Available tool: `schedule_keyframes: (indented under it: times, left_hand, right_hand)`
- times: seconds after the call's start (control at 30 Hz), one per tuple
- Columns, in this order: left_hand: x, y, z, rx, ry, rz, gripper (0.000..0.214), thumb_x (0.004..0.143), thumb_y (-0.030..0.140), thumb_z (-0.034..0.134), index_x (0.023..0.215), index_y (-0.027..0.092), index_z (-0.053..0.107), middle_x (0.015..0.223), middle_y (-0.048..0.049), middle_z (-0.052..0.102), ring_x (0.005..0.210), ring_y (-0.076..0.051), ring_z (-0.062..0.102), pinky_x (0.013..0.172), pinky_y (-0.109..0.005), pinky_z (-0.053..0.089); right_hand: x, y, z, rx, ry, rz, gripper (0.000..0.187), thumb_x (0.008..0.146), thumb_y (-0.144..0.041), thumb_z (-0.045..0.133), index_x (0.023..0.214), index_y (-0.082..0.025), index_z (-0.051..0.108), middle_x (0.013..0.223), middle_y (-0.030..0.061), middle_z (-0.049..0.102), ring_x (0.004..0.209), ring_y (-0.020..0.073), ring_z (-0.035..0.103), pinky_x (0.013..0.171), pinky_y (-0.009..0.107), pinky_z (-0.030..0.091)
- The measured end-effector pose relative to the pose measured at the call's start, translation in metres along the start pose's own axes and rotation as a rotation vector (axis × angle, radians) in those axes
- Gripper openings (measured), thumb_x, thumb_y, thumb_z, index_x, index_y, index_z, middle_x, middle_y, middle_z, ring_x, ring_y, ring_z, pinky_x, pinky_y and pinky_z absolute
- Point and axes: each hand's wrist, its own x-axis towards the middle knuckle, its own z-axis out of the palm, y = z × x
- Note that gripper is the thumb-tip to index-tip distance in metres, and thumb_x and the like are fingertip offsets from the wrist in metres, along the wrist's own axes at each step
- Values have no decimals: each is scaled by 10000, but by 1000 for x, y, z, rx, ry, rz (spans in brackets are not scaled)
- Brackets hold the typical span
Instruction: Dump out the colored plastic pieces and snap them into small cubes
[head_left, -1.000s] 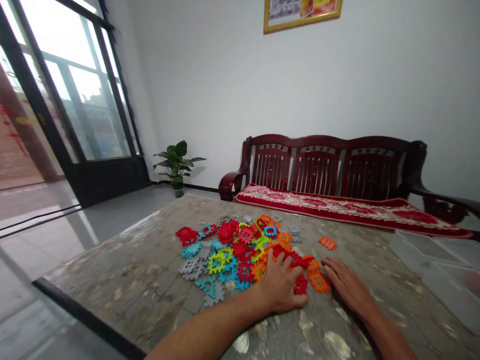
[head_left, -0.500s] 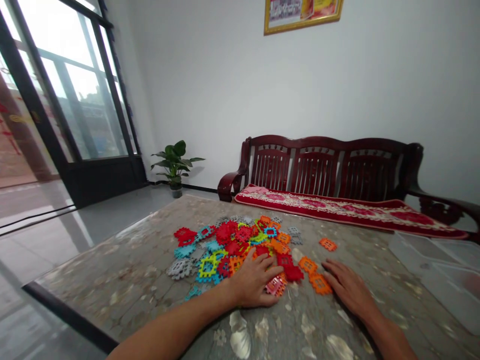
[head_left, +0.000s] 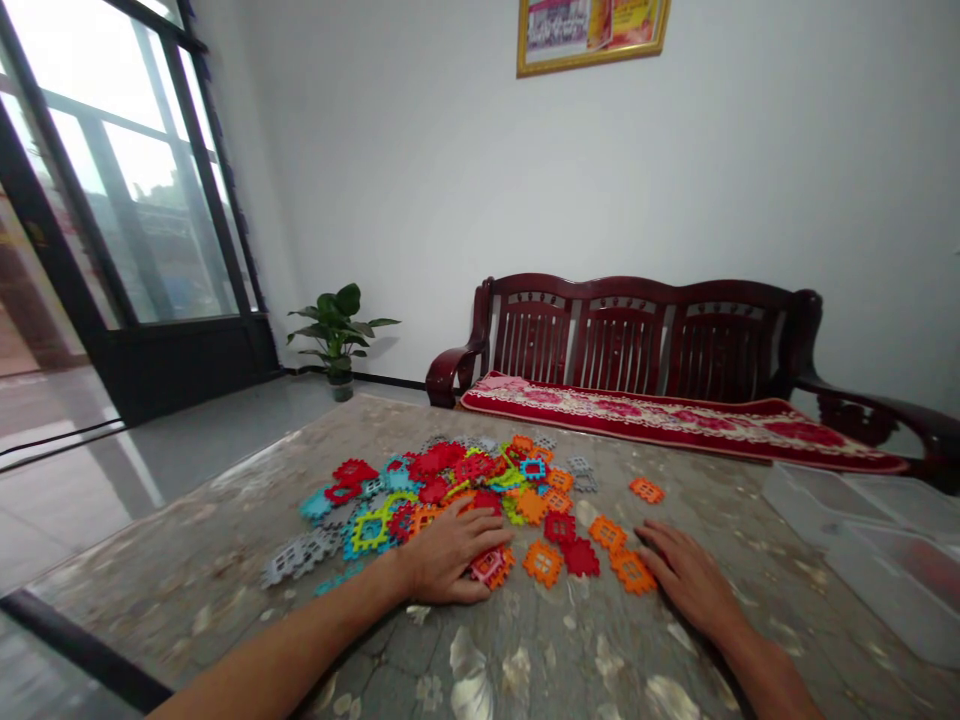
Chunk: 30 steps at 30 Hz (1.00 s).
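Note:
A spread-out heap of plastic interlocking tiles (head_left: 442, 459) in red, orange, lime, blue and grey lies on the table. My left hand (head_left: 450, 550) rests flat over the heap's near side, fingers spread, with a pink tile (head_left: 489, 566) partly showing under its fingertips. My right hand (head_left: 686, 570) lies on the tabletop with its fingers stretched out. Its fingertips are beside an orange tile (head_left: 632, 571), and a second orange tile (head_left: 607, 533) lies just beyond. Between the hands are a red tile (head_left: 580, 557) and an orange window-patterned tile (head_left: 543, 563).
The stone-patterned table (head_left: 390, 660) fills the foreground. Clear plastic containers (head_left: 892, 570) stand at its right edge, and a single orange tile (head_left: 646, 490) lies apart. Behind are a wooden bench (head_left: 615, 335) with a red cover and a potted plant (head_left: 339, 330).
My left hand has moved left, pushing the tiles under it that way and spreading the heap. An orange tile now shows between the hands. My right hand has barely moved. The view has shifted slightly.

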Motion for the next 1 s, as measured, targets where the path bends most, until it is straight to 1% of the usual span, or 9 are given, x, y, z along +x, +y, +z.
schedule_keyframes:
  times: [0.2,0.43,0.57,0.63,0.7,0.8,0.87,0.93,1.0]
  left_hand:
    - [-22,-22,-12,18,-49,3,750,912,613,556,1569,287,401,1570,-127,511,1434,-334,478,1237,-534,239]
    - [-51,-53,-19,40,-47,94,784,944,618,512,1631,345,251,1630,-103,428,1478,-309,426,1243,-501,261]
    - [-46,-51,-21,74,5,119,784,930,639,522,1618,356,276,1639,-108,412,1483,-316,411,1235,-523,276]
    - [-23,-45,-23,68,87,140,755,938,635,503,1606,343,309,1630,-108,426,1478,-310,415,1234,-523,283]
    - [16,-39,-26,53,173,112,687,970,591,459,1590,312,361,1600,-110,471,1474,-297,416,1237,-513,285]
    - [94,-34,-29,61,230,-89,578,1006,561,393,1505,293,509,1543,-85,544,1498,-288,378,1248,-527,247]
    - [147,-37,-28,95,159,-233,620,993,618,373,1495,287,525,1602,-78,477,1542,-306,290,1256,-552,194]
    - [191,-45,-24,107,29,-385,637,1007,621,305,1536,306,468,1689,-54,331,1578,-296,194,1265,-555,128]
    - [222,-55,-17,95,-40,-420,658,1002,632,289,1553,307,442,1701,-68,296,1580,-323,182,1245,-606,140]
  right_hand:
    - [0,1,2,3,10,-5,530,945,-529,406,1250,-245,734,1410,99,650,1319,300,578,1152,502,413]
    - [-1,-4,-1,1,-11,14,545,944,-521,403,1273,-225,723,1414,106,645,1329,298,568,1159,505,404]
    - [-2,-7,-2,-3,-9,19,536,951,-510,400,1272,-229,724,1423,101,641,1331,295,567,1161,502,401]
    - [-2,-9,-3,4,-12,28,538,960,-505,384,1274,-230,723,1426,98,639,1337,296,559,1162,511,396]
    - [-2,-13,-6,13,-17,38,545,969,-504,367,1275,-226,723,1423,100,640,1340,297,554,1165,517,388]
    - [-2,-18,-12,22,-37,52,544,969,-499,371,1280,-220,720,1418,105,642,1333,293,558,1170,505,383]
    - [-2,-20,-14,29,-48,60,542,970,-493,373,1290,-219,714,1425,104,635,1338,291,554,1174,498,380]
    - [-3,-21,-15,35,-50,70,540,976,-495,368,1294,-225,711,1435,100,628,1346,291,546,1176,500,376]
    - [-4,-21,-14,35,-45,77,527,979,-496,374,1289,-238,714,1436,92,628,1351,291,540,1179,500,370]
